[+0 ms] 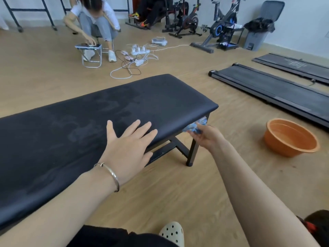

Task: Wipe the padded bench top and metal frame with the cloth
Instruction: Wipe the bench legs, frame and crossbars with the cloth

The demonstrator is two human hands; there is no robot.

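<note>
— What are the hands doing?
— The left hand (128, 148) lies flat on the padded bench top (80, 125), fingers straight and spread wide, right at the pad's near edge. There's a thin silver bracelet (111, 174) on that wrist.
— And the other one?
— The right hand (207, 137) is off to the right of it and lower, tucked under the pad's end corner. Its fingers are curled round a bunched blue cloth (195, 126).
— Where's the cloth exactly?
— Up against the underside of that corner, at the top of the black metal frame (193, 151), whose leg drops straight down below that hand. Whether it touches pad or steel, I can't tell from here.
— Anything on the pad?
— Pale, dull smears across the black cover, out beyond the left fingers.
— And round about?
— An orange basin (292, 139) on the wood floor, well to the right of the right hand. Past it lie two flat treadmill decks (267, 90). Far beyond both hands a person (96, 20) crouches over a small folding stool (90, 54), with white cables (138, 54) strewn beside it.
</note>
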